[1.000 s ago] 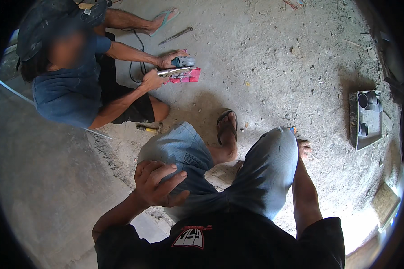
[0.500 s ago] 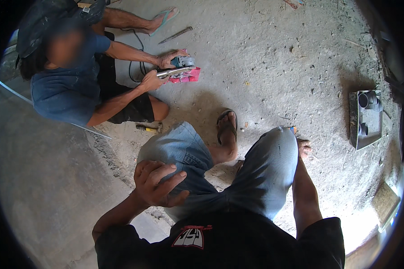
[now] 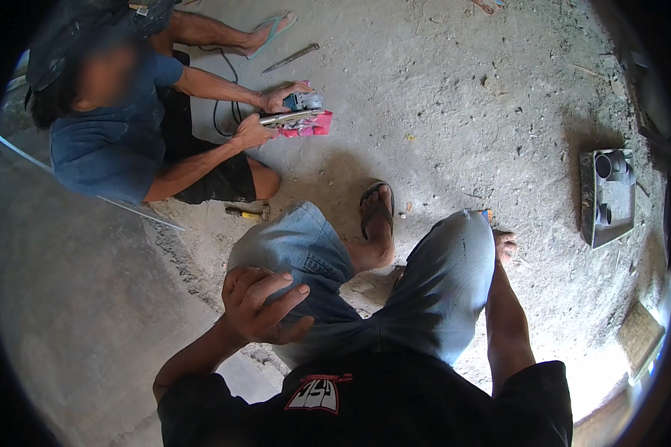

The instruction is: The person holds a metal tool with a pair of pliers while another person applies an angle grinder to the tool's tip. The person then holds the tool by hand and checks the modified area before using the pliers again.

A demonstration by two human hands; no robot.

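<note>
Rough concrete floor [image 3: 440,127] spreads around me; at my front left a co-worker [image 3: 101,153] crouches, both hands on a power tool. My jeans [image 3: 447,298] cover both bent legs, and a tray [image 3: 587,197] with grey pipe fittings lies well off to the right. My left grip [image 3: 267,305] is loosely curled over my left thigh, with nothing visible in it. My right grip [image 3: 505,246] sits beside my right knee, partly hidden, so I can't tell whether it's clenched; a small orange-and-blue thing [image 3: 487,215] shows just ahead of it.

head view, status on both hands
Left bare hand loosely curled, seemingly empty. Right bare hand partly hidden by blue denim knee, grip unclear. Small orange object nearby.
</note>
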